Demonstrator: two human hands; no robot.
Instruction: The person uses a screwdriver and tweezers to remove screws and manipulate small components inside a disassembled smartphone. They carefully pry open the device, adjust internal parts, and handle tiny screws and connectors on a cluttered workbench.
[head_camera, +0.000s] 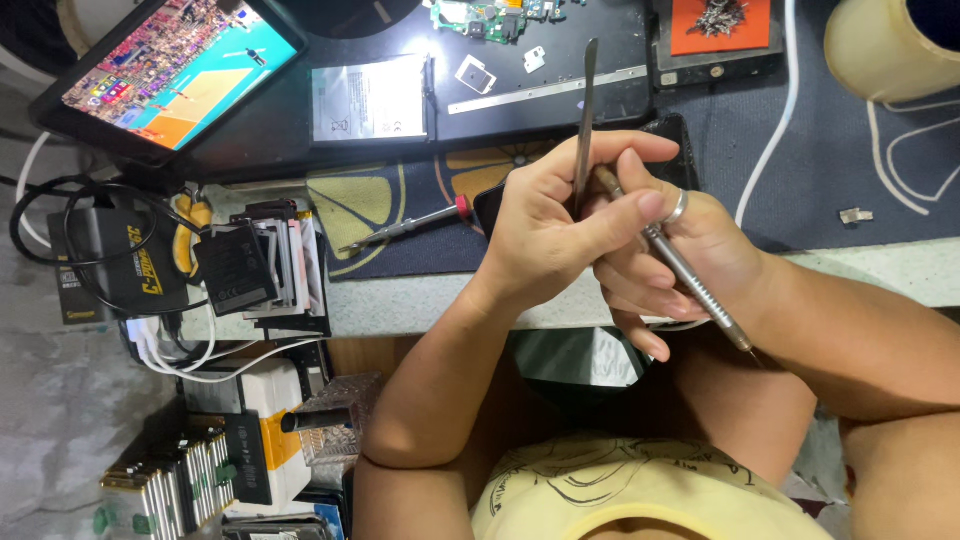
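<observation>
My left hand grips a thin flat metal pry tool that points up and away from me. My right hand, a ring on one finger, is pressed against the left one and holds a knurled metal-handled tool slanting down to the right. Under both hands lies a dark phone, mostly hidden, on the dark patterned mat at the bench edge.
A screwdriver with a red collar lies left of my hands. Farther back are a flat silver battery, a metal strip, a circuit board and a tablet playing video. A white cable and beige roll lie right.
</observation>
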